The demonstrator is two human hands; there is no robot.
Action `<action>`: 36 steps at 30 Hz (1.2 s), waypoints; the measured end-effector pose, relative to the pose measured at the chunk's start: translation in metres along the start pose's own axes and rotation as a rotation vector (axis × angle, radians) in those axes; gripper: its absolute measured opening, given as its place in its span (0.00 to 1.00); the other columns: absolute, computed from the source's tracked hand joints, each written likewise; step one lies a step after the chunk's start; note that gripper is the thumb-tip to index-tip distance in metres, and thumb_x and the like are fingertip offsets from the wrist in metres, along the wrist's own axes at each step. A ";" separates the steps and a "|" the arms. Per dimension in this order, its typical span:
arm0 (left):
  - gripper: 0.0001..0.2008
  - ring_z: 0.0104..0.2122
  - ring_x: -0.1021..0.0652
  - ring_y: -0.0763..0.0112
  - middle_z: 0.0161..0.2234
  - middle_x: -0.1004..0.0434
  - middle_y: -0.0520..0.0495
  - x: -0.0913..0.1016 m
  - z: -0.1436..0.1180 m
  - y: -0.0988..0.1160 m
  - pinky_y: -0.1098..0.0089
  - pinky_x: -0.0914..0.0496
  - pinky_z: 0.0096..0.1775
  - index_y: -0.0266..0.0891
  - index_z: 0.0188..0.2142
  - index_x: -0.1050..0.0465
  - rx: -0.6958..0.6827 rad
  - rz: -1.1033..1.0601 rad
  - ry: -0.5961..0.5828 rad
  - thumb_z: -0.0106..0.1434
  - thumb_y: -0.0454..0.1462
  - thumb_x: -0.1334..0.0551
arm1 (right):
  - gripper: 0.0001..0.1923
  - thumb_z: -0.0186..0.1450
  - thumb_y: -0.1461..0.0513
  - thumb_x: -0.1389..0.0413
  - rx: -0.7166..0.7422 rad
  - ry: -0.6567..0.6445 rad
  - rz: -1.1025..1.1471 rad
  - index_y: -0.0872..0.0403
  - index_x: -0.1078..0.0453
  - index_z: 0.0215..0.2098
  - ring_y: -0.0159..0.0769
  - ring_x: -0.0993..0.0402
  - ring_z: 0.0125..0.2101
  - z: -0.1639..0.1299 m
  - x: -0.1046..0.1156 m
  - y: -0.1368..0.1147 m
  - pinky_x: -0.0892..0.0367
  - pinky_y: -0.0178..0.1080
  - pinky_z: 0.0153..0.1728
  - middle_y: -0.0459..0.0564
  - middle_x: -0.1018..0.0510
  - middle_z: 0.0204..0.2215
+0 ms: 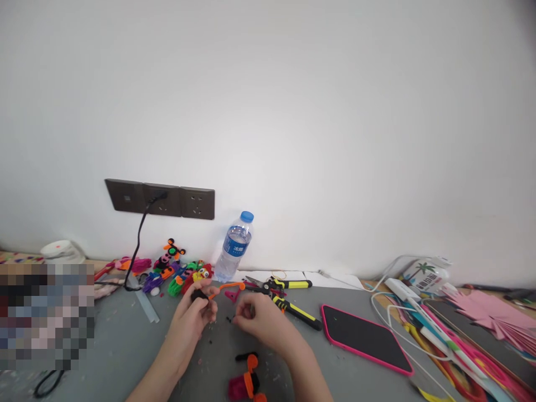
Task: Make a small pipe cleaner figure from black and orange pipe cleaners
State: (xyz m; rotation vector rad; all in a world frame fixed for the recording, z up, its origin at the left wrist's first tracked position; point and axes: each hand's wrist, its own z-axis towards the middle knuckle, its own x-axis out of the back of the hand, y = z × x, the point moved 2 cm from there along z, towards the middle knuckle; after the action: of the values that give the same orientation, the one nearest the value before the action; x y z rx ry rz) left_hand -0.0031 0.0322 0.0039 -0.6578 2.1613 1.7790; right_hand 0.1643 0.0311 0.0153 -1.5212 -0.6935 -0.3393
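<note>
Nearest the viewer, at the bottom edge of the grey tabletop [125, 346], lies a small fuzzy figure of pink, orange and black pipe cleaner [247, 382], untouched. Just beyond it the person's two bare hands meet over the tabletop. The left hand [195, 318] is curled closed, pinching a black and orange pipe-cleaner piece [209, 295] at its black end, with an orange stem arching away to the right. The right hand [262, 319] is loosely curled, fingertips drawn together near a tiny dark bit; whether it actually grips anything cannot be told. The held piece looks very light, soft and fuzzy outside with a bendable wire core, so it should deform easily and is best pinched gently at the twisted black end, not along the thin stem. To the right of the hands lie yellow-and-black handled wire cutters [288, 304], then a black phone in a pink case [364, 338], white cables and pink paper. Farther back stand a row of finished colourful pipe-cleaner figures [180, 273] and a clear plastic water bottle with a blue cap [234, 248], tilted against the white wall below dark wall sockets [161, 200].
</note>
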 end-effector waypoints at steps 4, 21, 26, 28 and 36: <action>0.14 0.23 0.30 0.75 0.28 0.27 0.52 0.002 0.000 -0.001 0.72 0.34 0.25 0.38 0.33 0.29 0.006 0.058 -0.083 0.46 0.39 0.31 | 0.03 0.57 0.64 0.46 0.013 0.077 0.219 0.53 0.33 0.25 0.33 0.33 0.23 0.007 -0.001 0.003 0.40 0.33 0.26 0.45 0.26 0.22; 0.18 0.25 0.30 0.73 0.26 0.28 0.50 -0.002 -0.002 -0.007 0.73 0.33 0.28 0.37 0.30 0.24 0.024 0.250 -0.246 0.48 0.48 0.28 | 0.05 0.64 0.60 0.44 0.262 -0.026 0.710 0.54 0.33 0.34 0.34 0.27 0.30 0.010 -0.012 -0.012 0.33 0.35 0.34 0.45 0.26 0.27; 0.17 0.23 0.33 0.74 0.23 0.32 0.52 -0.005 -0.005 -0.001 0.74 0.36 0.25 0.37 0.25 0.25 -0.010 0.242 -0.185 0.47 0.48 0.28 | 0.12 0.59 0.56 0.37 0.234 -0.056 0.792 0.55 0.28 0.37 0.37 0.25 0.32 0.008 -0.009 -0.016 0.31 0.38 0.37 0.48 0.23 0.29; 0.17 0.21 0.34 0.75 0.22 0.32 0.52 -0.005 -0.006 0.000 0.74 0.38 0.24 0.37 0.24 0.26 -0.012 0.256 -0.185 0.46 0.48 0.28 | 0.13 0.59 0.55 0.37 0.238 -0.054 0.810 0.55 0.26 0.37 0.37 0.25 0.31 0.009 -0.009 -0.015 0.30 0.39 0.37 0.48 0.23 0.27; 0.15 0.22 0.34 0.75 0.24 0.29 0.51 -0.006 -0.008 0.000 0.74 0.38 0.26 0.38 0.25 0.27 0.000 0.307 -0.248 0.50 0.48 0.30 | 0.13 0.61 0.54 0.41 0.228 0.046 0.694 0.55 0.23 0.34 0.36 0.27 0.30 0.010 -0.005 -0.012 0.32 0.38 0.36 0.49 0.23 0.28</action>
State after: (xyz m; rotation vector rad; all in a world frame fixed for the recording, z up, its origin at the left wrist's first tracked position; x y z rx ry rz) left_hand 0.0024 0.0259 0.0084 -0.0967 2.1776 1.8893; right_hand 0.1508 0.0393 0.0209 -1.4317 -0.1316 0.2239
